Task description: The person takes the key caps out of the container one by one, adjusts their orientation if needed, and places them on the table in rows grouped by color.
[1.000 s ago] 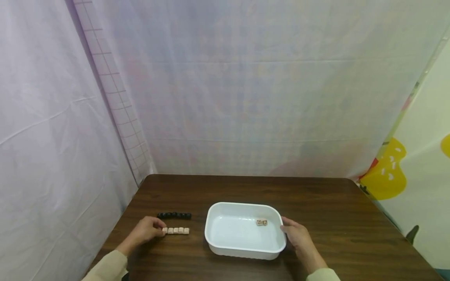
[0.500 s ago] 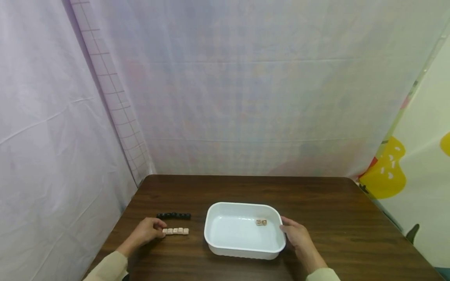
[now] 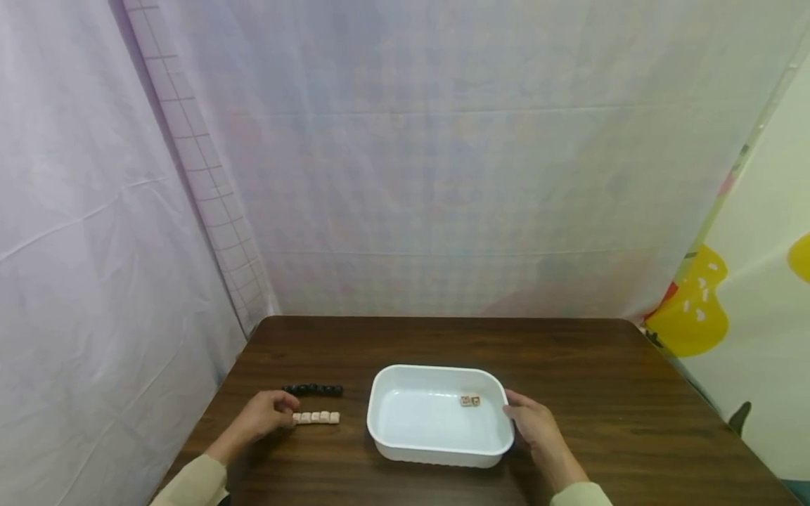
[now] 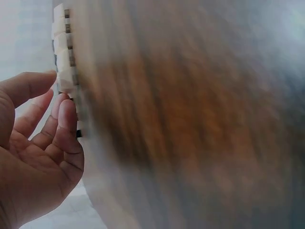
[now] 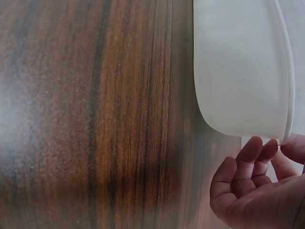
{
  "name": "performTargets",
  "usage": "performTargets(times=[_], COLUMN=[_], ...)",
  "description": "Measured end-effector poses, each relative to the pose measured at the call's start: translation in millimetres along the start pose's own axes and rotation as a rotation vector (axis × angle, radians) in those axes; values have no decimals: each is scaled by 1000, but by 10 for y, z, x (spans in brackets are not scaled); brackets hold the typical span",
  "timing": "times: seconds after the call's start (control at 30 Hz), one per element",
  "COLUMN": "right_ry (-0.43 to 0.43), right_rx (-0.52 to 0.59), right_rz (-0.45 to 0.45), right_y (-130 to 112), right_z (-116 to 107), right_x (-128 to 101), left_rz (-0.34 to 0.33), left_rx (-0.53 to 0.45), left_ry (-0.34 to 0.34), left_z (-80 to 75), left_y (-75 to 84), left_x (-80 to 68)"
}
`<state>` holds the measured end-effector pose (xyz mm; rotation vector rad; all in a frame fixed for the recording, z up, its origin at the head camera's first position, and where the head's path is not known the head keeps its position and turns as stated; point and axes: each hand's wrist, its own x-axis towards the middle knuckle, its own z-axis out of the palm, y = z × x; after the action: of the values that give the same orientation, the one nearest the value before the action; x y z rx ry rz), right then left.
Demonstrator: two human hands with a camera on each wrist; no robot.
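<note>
My left hand (image 3: 264, 410) is at the near-left end of a row of small cream keycap-like blocks (image 3: 315, 417), thumb and fingers pinching the end block. In the left wrist view the thumb meets one side of the cream row (image 4: 64, 52), with the other fingers curled below. Behind it lies a similar row of black blocks (image 3: 316, 389). A white rectangular tub (image 3: 436, 455) stands right of the rows. Its right rim is gripped by my right hand (image 3: 533, 427), thumb over the edge and fingers outside. Two small cream tiles with reddish-brown marks (image 3: 470, 401) lie inside the tub.
Everything stands on a dark wood-grain table (image 3: 607, 393). White curtain sheets (image 3: 443, 176) hang behind it and on the left. A white sheet with yellow shapes (image 3: 692, 316) hangs on the right.
Both hands hold nearly the same places throughout. The whole view shifts very slightly; the tub, the tiles inside it and both rows stay as they were.
</note>
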<state>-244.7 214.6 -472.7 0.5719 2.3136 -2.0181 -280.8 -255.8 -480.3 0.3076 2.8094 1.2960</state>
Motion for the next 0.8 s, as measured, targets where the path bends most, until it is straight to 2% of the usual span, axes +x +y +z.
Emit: performTargets(times=[0.13, 0.33, 0.43, 0.63, 0.8], right_ry=[1, 3, 5, 4, 0], right_rx=[2, 14, 7, 1, -2], right_rz=[-15, -4, -1, -5, -31], right_y=[-12, -21, -13, -6, 6], right_z=[3, 5, 4, 1, 5], right_x=[-13, -28, -22, -17, -4], left_rz=[-8, 73, 89, 142, 151], left_rx=[22, 20, -4, -45, -50], left_ry=[14, 4, 6, 13, 7], left_z=[11, 84, 150, 325, 557], left_y=[129, 347, 461, 761, 1069], left_x=[28, 103, 156, 275, 375])
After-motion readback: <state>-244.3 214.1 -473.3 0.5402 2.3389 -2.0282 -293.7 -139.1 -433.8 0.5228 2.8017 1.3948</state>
